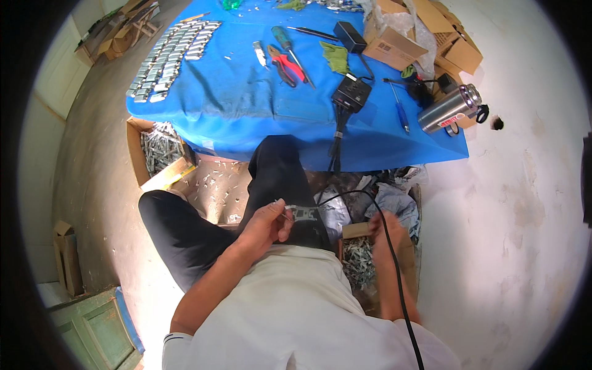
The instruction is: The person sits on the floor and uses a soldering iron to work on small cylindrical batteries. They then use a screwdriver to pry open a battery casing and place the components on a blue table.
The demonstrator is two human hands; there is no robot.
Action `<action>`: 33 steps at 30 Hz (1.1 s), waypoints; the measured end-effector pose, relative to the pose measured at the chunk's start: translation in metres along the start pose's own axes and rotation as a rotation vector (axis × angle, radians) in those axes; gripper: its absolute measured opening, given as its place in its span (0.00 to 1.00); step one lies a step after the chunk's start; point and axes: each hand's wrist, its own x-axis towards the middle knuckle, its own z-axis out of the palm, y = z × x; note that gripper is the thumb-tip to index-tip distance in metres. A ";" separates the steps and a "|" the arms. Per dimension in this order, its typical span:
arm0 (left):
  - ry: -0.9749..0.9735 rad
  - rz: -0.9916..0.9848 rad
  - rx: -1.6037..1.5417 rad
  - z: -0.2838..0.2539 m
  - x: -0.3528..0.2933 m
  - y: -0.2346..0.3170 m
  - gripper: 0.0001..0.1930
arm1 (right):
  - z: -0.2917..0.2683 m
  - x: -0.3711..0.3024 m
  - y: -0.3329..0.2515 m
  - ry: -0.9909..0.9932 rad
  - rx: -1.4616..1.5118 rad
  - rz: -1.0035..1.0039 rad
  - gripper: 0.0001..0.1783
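Above my lap, my left hand (269, 223) is closed, pinching one end of a small flat silvery metal piece (303, 214) with cut-out openings. The piece sticks out to the right of the fingertips, over my dark trouser leg. My right hand (387, 229) is smeared by motion and its fingers cannot be made out. It hovers by the cardboard box (407, 271) at my right side, which holds many small metal pieces (357, 260). A black cable (394, 262) runs down past the right hand.
On the blue-covered table (240, 92) lie rows of metal parts (169, 58), red-handled pliers (286, 65), screwdrivers (288, 43), a black power socket (351, 94) and a steel flask (450, 110). A box of metal strips (161, 148) stands left on the floor. A white wall (512, 216) borders the right.
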 end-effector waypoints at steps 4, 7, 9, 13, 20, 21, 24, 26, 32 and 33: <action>-0.032 -0.144 0.206 0.006 0.005 -0.016 0.17 | 0.053 -0.059 0.016 -0.287 -0.041 -0.152 0.17; -0.049 -0.204 0.288 0.005 0.008 -0.025 0.18 | 0.074 -0.065 0.002 -0.563 -0.236 -0.362 0.15; -0.034 -0.211 0.234 -0.001 0.011 -0.025 0.20 | 0.088 -0.064 -0.007 -0.592 -0.335 -0.514 0.13; -0.081 -0.196 0.397 0.001 0.009 -0.022 0.24 | 0.072 -0.059 -0.012 -0.595 -0.386 -0.466 0.08; -0.018 -0.228 0.438 0.002 0.008 -0.020 0.26 | -0.004 -0.077 0.007 -0.403 -0.553 -0.507 0.07; -0.008 -0.249 0.355 0.001 0.012 -0.019 0.25 | -0.015 -0.077 0.008 -0.380 -0.564 -0.492 0.07; 0.010 -0.270 0.268 0.001 0.014 -0.018 0.24 | -0.055 -0.072 0.036 -0.236 -0.767 -0.388 0.11; 0.009 -0.259 0.270 0.003 0.011 -0.016 0.23 | -0.101 -0.047 0.078 -0.098 -1.120 -0.519 0.15; 0.029 -0.274 0.076 -0.007 0.013 -0.016 0.21 | -0.074 0.016 -0.013 0.224 -0.814 -0.464 0.27; 0.040 -0.284 0.079 -0.008 0.013 -0.015 0.21 | -0.048 0.024 -0.038 0.163 -0.685 -0.532 0.27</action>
